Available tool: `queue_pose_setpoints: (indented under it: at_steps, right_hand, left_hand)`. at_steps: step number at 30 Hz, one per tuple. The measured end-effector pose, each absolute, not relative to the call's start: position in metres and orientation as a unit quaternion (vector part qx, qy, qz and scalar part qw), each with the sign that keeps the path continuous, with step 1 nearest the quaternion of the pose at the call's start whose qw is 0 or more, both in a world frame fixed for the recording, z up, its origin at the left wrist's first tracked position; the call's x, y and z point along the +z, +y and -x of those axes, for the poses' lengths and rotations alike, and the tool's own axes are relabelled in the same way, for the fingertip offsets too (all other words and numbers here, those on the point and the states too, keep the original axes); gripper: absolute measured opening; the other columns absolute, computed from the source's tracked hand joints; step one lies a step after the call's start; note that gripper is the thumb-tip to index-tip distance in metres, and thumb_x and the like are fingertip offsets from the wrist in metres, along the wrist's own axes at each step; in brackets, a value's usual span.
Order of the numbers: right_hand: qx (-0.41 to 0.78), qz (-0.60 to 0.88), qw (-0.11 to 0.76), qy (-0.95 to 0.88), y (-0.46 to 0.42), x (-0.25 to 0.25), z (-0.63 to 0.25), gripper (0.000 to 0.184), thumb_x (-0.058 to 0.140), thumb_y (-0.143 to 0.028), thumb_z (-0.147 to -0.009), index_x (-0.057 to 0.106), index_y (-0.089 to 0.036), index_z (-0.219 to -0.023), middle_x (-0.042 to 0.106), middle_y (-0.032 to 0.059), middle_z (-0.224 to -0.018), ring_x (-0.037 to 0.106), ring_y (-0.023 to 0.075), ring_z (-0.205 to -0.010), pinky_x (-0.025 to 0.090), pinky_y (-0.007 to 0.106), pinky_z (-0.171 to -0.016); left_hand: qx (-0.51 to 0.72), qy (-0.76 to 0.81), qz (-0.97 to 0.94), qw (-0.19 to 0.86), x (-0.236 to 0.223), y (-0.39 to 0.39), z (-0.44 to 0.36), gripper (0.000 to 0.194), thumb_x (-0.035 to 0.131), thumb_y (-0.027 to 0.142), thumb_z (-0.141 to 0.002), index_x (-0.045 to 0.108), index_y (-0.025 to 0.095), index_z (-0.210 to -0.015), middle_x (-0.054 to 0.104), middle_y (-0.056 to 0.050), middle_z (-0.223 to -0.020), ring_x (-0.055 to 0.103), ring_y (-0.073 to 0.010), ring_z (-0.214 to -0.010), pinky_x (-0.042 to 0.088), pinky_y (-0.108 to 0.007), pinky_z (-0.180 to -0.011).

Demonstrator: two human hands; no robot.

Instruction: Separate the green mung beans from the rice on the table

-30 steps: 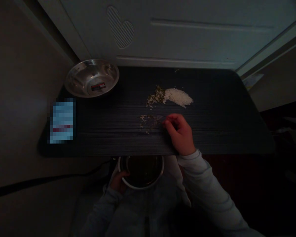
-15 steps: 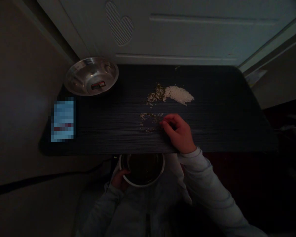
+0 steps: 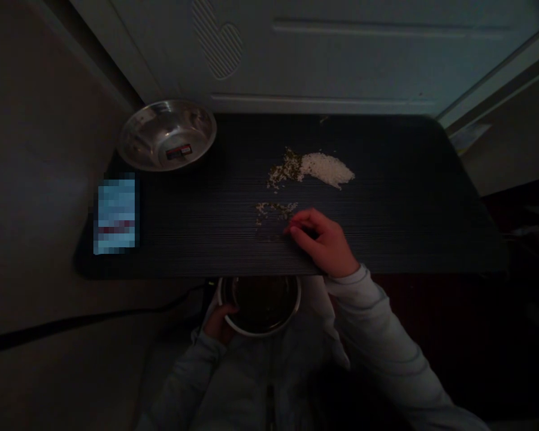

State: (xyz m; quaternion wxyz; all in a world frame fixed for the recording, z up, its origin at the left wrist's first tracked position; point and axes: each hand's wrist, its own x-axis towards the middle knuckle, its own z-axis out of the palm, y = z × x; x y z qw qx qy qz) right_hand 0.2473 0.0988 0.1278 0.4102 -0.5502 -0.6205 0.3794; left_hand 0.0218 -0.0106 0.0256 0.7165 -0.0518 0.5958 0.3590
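Note:
My right hand point(image 3: 321, 239) is over the dark table, thumb and fingers pinched on what looks like a thin clear card point(image 3: 270, 228); its outline is faint in the dim light. Around the card's far edge lie scattered grains point(image 3: 276, 208), pale and green mixed. Farther back is a pile of white rice-like grains point(image 3: 327, 169), which meets a mixed patch of green and pale grains point(image 3: 288, 167) on its left. Below the table's near edge my left hand point(image 3: 220, 322) grips the left rim of a round bowl point(image 3: 266, 330) with a dark inside.
A steel bowl point(image 3: 137, 143) with a label inside stands at the table's point(image 3: 413, 215) back left corner. In front of it lies a phone-like object point(image 3: 115, 215), its face blurred. A pale door point(image 3: 341, 66) with a heart relief rises behind the table.
My right hand and the card have shifted slightly toward me, left of where they were. More grains show beyond the card; those at its near edge are now mostly covered. The left hand keeps its hold.

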Motion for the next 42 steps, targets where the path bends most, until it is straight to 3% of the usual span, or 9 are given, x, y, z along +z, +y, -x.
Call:
queue_pose_setpoints:
  at_steps: [3, 10, 18, 33, 42]
  right_hand:
    - [0.398, 0.543, 0.420, -0.608, 0.098, 0.129, -0.247, 0.009, 0.056, -0.025, -0.075, 0.055, -0.021, -0.083, 0.067, 0.0003, -0.078, 0.064, 0.0152, -0.077, 0.048, 0.031, -0.073]
    - [0.387, 0.558, 0.479, -0.557, 0.099, 0.120, -0.248, 0.008, 0.055, -0.023, -0.075, 0.053, -0.021, -0.083, 0.064, -0.0020, -0.073, 0.061, 0.0128, -0.069, 0.046, 0.028, -0.067]
    - [0.361, 0.578, 0.468, -0.563, 0.099, 0.122, -0.249, 0.004, 0.053, -0.021, -0.072, 0.052, -0.021, -0.076, 0.057, -0.0034, -0.067, 0.056, 0.0123, -0.064, 0.042, 0.027, -0.061]
    - [0.356, 0.567, 0.441, -0.597, 0.098, 0.129, -0.247, 0.004, 0.051, -0.019, -0.073, 0.051, -0.021, -0.076, 0.058, -0.0029, -0.068, 0.056, 0.0121, -0.065, 0.043, 0.027, -0.064]
    - [0.335, 0.585, 0.450, -0.585, 0.099, 0.125, -0.248, 0.005, 0.051, -0.018, -0.072, 0.051, -0.021, -0.077, 0.056, -0.0035, -0.066, 0.055, 0.0117, -0.063, 0.042, 0.026, -0.062]
  left_hand:
    - [0.360, 0.596, 0.047, 0.716, 0.024, -0.010, -0.021, 0.055, 0.058, 0.006, -0.048, 0.067, 0.015, -0.101, 0.076, -0.007, -0.084, 0.064, -0.0346, -0.096, 0.049, -0.048, -0.085]
    - [0.352, 0.590, 0.057, 0.724, 0.024, -0.010, -0.022, 0.048, 0.059, 0.007, -0.047, 0.070, 0.015, -0.092, 0.076, -0.008, -0.086, 0.062, -0.0354, -0.100, 0.048, -0.046, -0.087]
    - [0.347, 0.616, 0.054, 0.705, 0.019, -0.012, -0.019, 0.032, 0.058, 0.008, -0.046, 0.070, 0.012, -0.076, 0.075, -0.010, -0.067, 0.060, -0.0372, -0.103, 0.049, -0.047, -0.087]
    - [0.351, 0.593, 0.049, 0.723, 0.033, -0.010, -0.023, 0.050, 0.058, 0.007, -0.051, 0.067, 0.016, -0.100, 0.076, -0.006, -0.081, 0.065, -0.0343, -0.096, 0.048, -0.047, -0.086]
    - [0.359, 0.585, 0.048, 0.726, 0.031, -0.010, -0.022, 0.050, 0.059, 0.007, -0.051, 0.066, 0.014, -0.099, 0.076, -0.007, -0.086, 0.065, -0.0329, -0.096, 0.049, -0.045, -0.085]
